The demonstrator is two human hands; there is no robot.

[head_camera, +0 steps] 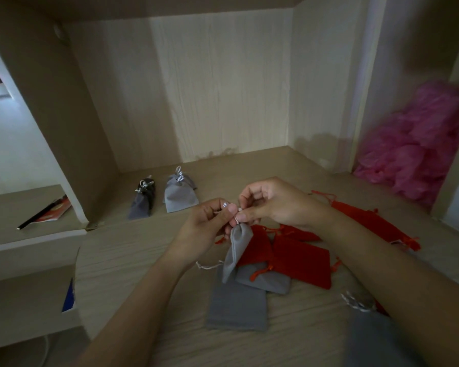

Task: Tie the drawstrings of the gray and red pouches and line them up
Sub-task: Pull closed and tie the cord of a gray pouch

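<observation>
A gray pouch (236, 251) hangs by its gathered neck above the desk. My left hand (210, 221) and my right hand (273, 202) both pinch its white drawstring (236, 219) at the neck, fingertips nearly touching. Under it lies a loose heap: a flat gray pouch (237, 308), another gray pouch (265, 280) and a red pouch (301, 262), with more red pouches (374, 223) trailing off to the right. At the back left, side by side, lie two tied pouches: a dark gray pouch (142, 200) and a light gray pouch (179, 194).
Pink plastic bags (419, 144) fill the right rear corner. A pen and a red booklet (47, 211) lie on a lower shelf at the left. Something blue (69, 298) shows at the desk's left edge. Wooden panels wall in the desk (133, 250) at the back and sides.
</observation>
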